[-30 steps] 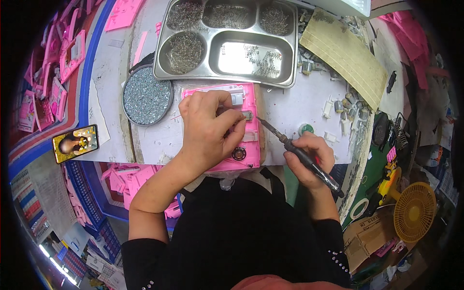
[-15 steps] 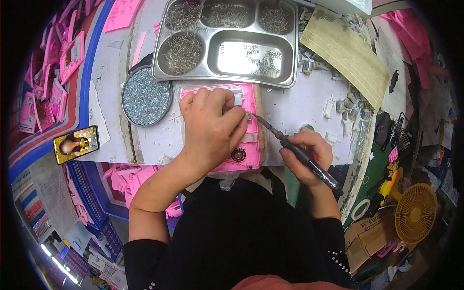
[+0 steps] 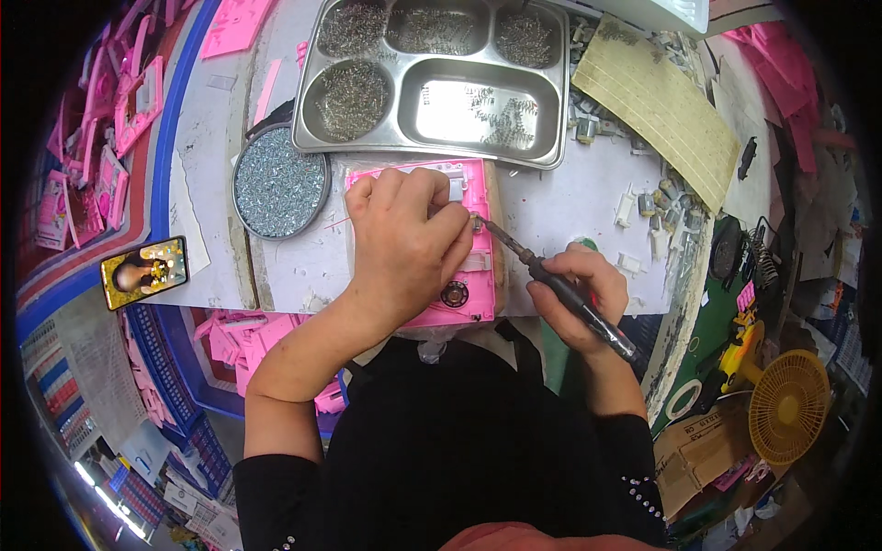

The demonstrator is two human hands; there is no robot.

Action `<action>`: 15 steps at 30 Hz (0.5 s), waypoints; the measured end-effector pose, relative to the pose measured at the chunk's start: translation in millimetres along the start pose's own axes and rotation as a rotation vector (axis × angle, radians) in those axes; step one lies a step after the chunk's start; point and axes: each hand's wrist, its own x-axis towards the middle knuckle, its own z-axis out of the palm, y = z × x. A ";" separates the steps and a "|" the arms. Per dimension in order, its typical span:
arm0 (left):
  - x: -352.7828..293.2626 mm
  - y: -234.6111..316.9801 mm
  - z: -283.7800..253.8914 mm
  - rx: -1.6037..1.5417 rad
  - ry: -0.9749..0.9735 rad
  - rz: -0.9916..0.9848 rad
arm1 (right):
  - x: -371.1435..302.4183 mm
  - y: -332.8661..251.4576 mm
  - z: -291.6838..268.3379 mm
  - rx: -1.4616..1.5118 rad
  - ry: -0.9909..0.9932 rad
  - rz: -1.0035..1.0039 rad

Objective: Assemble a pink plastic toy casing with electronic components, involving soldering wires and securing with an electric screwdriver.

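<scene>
A pink plastic housing (image 3: 447,315) lies on the bench in front of me, a round black speaker (image 3: 454,294) set in its near part. My left hand (image 3: 404,243) rests over it with thumb and fingers pinched together near its right side. What the pinch holds is hidden; a thin red wire (image 3: 338,222) sticks out left of the hand. In my right hand (image 3: 586,292) is a black-handled soldering iron (image 3: 574,298). Its tip meets or almost meets a small metal part (image 3: 476,223) on the housing, close to the left fingertips.
Beyond the housing stands a metal compartment tray (image 3: 432,151) of small springs. Left of it sits a round dish of screws (image 3: 280,184). Small motors (image 3: 657,207) lie at right beside a tan perforated board (image 3: 652,101). A phone (image 3: 144,273) lies left; a yellow fan (image 3: 787,407) stands right.
The soldering iron and my right hand have shifted very slightly left. My left hand keeps its pinch over the housing.
</scene>
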 end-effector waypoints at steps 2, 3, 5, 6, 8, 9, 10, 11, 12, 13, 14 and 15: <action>0.5 -0.1 0.6 -0.006 0.010 0.002 | -0.2 0.3 0.5 -0.006 0.003 -0.008; -0.1 -0.4 0.8 -0.002 0.008 0.002 | -0.5 1.0 1.2 -0.007 0.003 -0.013; -1.1 -0.7 1.5 0.002 0.005 0.003 | -1.6 0.5 -1.0 0.002 0.003 0.011; -1.2 -0.9 1.7 0.002 0.003 0.004 | -1.7 -0.5 -2.8 0.007 0.002 0.023; -1.2 -1.1 1.5 0.003 0.003 0.006 | -1.8 -2.0 -5.7 0.001 0.010 0.022; -1.3 -1.1 1.6 0.003 0.005 0.007 | -2.2 -2.7 -6.9 -0.003 0.014 0.021; -1.5 -1.0 1.6 0.003 0.007 0.008 | -2.7 -3.8 -7.7 0.002 0.026 0.032; -1.7 -1.0 1.5 0.008 0.000 0.009 | -3.3 -5.0 -8.3 0.008 0.039 0.043; -1.5 -0.9 0.7 0.012 -0.007 0.010 | -3.3 -6.2 -9.0 0.013 0.052 0.055; -1.4 -0.7 0.0 0.017 -0.014 0.011 | -3.8 -5.8 -9.8 0.028 0.058 0.056; -1.1 -0.5 -0.4 0.016 -0.010 0.016 | -4.7 -4.5 -10.6 0.042 0.063 0.058; -0.8 -0.3 -0.8 0.018 -0.006 0.020 | -5.1 -3.7 -11.2 0.059 0.068 0.058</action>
